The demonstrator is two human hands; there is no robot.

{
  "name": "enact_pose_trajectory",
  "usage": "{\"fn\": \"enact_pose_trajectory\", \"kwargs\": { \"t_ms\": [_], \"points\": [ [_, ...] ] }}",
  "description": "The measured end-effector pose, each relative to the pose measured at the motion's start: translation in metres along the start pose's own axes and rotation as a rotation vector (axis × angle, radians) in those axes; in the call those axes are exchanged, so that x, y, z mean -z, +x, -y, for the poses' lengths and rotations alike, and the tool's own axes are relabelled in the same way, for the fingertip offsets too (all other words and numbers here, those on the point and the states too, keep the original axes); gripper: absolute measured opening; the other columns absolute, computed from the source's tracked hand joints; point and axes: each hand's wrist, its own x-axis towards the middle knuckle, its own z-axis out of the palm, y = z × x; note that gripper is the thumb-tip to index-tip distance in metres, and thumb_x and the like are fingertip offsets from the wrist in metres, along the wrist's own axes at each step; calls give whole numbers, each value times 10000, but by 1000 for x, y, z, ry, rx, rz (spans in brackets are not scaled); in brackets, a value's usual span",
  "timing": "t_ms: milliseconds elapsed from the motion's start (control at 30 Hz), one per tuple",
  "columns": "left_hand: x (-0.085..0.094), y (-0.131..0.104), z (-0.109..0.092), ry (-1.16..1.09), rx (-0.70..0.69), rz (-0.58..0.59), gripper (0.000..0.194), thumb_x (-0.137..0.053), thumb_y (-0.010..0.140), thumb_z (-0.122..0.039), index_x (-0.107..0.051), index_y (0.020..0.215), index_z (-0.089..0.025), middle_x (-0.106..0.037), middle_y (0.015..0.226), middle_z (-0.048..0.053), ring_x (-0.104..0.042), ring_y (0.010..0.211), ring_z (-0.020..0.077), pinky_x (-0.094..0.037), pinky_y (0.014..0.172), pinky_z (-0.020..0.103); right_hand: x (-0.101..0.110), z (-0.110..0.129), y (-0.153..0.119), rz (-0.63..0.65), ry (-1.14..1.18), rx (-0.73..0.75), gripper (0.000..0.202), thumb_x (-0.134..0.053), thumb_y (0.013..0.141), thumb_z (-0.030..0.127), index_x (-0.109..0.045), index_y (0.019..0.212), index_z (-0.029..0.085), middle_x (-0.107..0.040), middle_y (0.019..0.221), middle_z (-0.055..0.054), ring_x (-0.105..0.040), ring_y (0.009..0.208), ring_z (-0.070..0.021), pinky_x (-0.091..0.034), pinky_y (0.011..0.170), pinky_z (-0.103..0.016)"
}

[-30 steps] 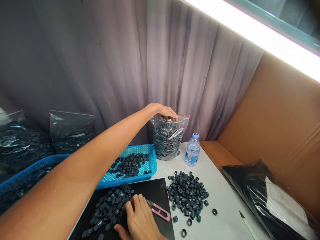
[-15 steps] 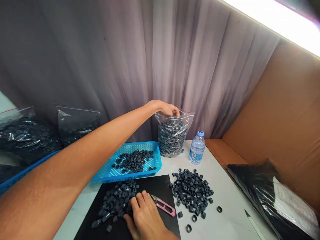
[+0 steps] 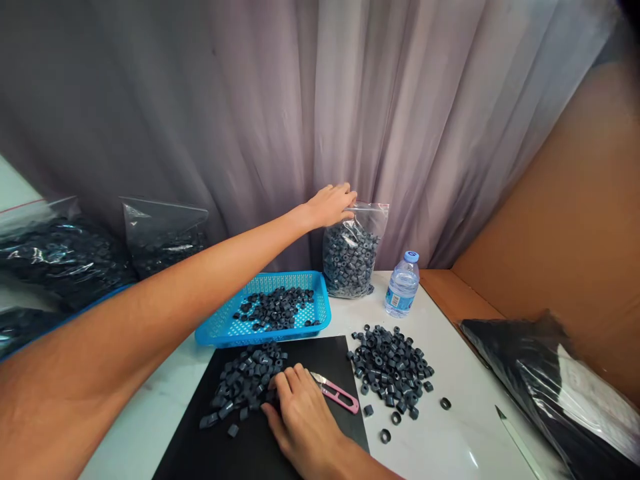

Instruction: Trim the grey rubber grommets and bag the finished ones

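Out of the clear plastic zip bag (image 3: pixel 351 263), the left hand (image 3: pixel 331 205) is being raised; the rim is being pinched, apparently for steadiness on the white surface (image 3: pixel 430 443). The half-curled right hand (image 3: pixel 309 419) is being rested by dark-grey rings (image 3: pixel 245 380), any grip being hidden.

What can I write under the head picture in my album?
Left hand at the top of the bag, right hand at the pile on the black mat, pink snips close by.

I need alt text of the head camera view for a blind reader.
Left hand is at the top edge of a clear bag of dark rings; right hand is beside a ring pile on a black mat, near pink snips. Behind: blue basket, bottle.
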Motion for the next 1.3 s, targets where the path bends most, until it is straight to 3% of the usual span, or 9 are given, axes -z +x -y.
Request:
{"fn": "enact_pose_trajectory", "kwargs": {
  "t_ms": [100, 200, 300, 400, 533, 633, 800, 1067, 1300],
  "points": [
    [-5, -29, -18, 25, -9, -148, 419, -492, 957, -241, -456, 1334, -61, -438, 1403, 221, -409, 1327, 368, -276, 1085, 494, 8, -3, 1, -9, 241, -95, 149, -645, 871, 165, -560, 985, 209, -629, 934, -32, -606, 878, -220, -539, 791, -348],
    [-8, -86, -48, 36, -62, -274, 330, -453, 982, -246, -495, 1271, -93, -533, 1293, 147, -521, 1207, 298, -357, 1040, 432, 13, -6, 1, -65, 477, -196, 123, -667, 877, 197, -592, 975, 200, -623, 890, -12, -602, 829, -182, -512, 755, -299],
    [-18, -167, -78, -33, -20, -215, 236, -446, 994, -307, -579, 1130, -167, -637, 1104, 71, -600, 1050, 252, -423, 980, 398, 17, -7, 1, -94, 545, -254, 98, -645, 913, 259, -609, 972, 189, -626, 867, -8, -600, 810, -165, -497, 745, -281],
    [-42, -252, -97, -229, 158, -122, 198, -508, 970, -347, -609, 1111, -252, -671, 1094, 45, -634, 1019, 245, -479, 937, 389, 22, -6, 0, -118, 596, -279, 115, -612, 936, 283, -629, 990, 183, -652, 887, -18, -609, 818, -163, -500, 767, -283],
    [-84, -323, -101, -578, 435, -121, 265, -563, 946, -361, -593, 1210, -348, -670, 1176, 9, -669, 1031, 200, -547, 904, 318, 27, -5, -3, -100, 644, -222, 157, -600, 944, 262, -661, 1074, 200, -679, 966, -32, -627, 870, -162, -505, 815, -289],
    [-102, -338, -100, -736, 534, -182, 250, -588, 937, -347, -630, 1183, -355, -663, 1207, -2, -679, 1000, 179, -564, 906, 308, 28, -4, -6, -106, 625, -193, 154, -615, 942, 272, -677, 1069, 210, -675, 926, -25, -625, 820, -156, -512, 783, -290],
    [-106, -340, -103, -859, 555, -211, 233, -627, 921, -339, -677, 1148, -337, -721, 1103, -3, -702, 939, 177, -578, 899, 331, 24, -3, -12, -136, 592, -170, 185, -617, 948, 304, -634, 1106, 209, -667, 936, -38, -639, 827, -165, -533, 780, -306],
    [-116, -359, -110, -794, 509, -336, 243, -596, 942, -241, -665, 1162, -318, -687, 1043, 5, -672, 860, 147, -587, 826, 303, 23, -3, -15, -125, 590, -182, 125, -627, 941, 276, -631, 1047, 208, -663, 939, -43, -643, 848, -172, -546, 787, -312],
    [-121, -363, -108, -713, 463, -368, 310, -581, 947, -216, -641, 1229, -332, -634, 1045, 17, -648, 839, 142, -593, 797, 297, 29, 0, -12, -119, 553, -159, 147, -620, 947, 283, -692, 1063, 228, -657, 951, -55, -626, 857, -185, -540, 783, -341]
  ]
}}
